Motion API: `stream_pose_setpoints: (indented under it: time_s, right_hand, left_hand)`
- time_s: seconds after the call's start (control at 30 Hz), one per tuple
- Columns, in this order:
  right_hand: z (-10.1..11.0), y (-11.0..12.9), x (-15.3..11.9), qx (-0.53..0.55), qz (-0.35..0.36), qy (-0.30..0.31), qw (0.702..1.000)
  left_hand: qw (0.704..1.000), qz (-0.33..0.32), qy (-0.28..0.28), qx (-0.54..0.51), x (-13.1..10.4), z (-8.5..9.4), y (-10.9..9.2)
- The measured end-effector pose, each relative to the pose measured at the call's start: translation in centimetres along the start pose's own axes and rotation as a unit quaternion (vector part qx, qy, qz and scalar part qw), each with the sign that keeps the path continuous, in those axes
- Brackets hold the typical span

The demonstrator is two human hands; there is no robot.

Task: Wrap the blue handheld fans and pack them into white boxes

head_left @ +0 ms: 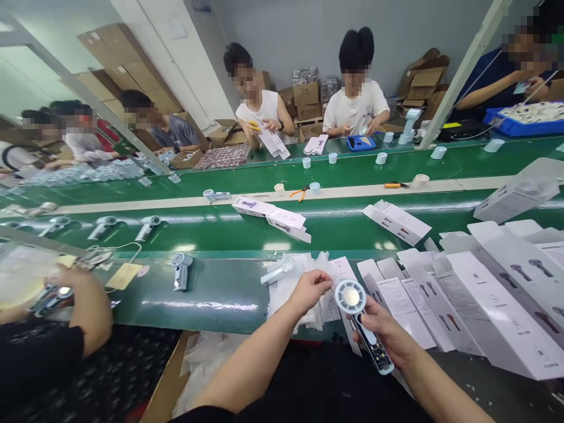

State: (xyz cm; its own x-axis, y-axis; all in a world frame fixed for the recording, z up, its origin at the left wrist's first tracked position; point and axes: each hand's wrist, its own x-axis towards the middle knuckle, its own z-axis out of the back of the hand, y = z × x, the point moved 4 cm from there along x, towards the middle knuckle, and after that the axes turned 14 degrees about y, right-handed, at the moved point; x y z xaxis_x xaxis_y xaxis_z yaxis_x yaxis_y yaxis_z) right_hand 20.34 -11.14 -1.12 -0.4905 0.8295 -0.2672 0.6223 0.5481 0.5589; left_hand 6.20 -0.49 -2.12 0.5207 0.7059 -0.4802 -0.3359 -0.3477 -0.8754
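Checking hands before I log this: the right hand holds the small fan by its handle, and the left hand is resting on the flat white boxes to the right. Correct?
Not quite. The right hand does hold the fan by its handle, but the left hand is on the pile of clear plastic bags, not the flat boxes. The head view shows this.

A single view is given, taken from a camera worn on the head and aimed forward and down. The green surface [229,294] is seen close across the middle of the frame, while seated co-workers are seen farther off along the top.
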Motion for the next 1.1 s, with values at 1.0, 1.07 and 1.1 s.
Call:
stream_pose_setpoints:
  time_s: [1.0, 1.07, 1.1]
  right_hand:
    - [-1.3, 1.9, -1.4, -0.069, -0.021, 0.008, 0.997]
    - [-1.7, 1.9, -1.5, -0.073, -0.026, 0.046, 0.996]
    - [-1.8, 1.8, -1.6, -0.075, -0.029, 0.052, 0.995]
  left_hand:
    - [0.985, -0.132, 0.102, 0.035, -6.6, -0.5, -4.1]
    - [0.982, -0.095, 0.146, -0.072, -5.7, -0.5, -3.8]
    - [0.976, -0.086, 0.169, -0.103, -5.5, -0.6, -3.9]
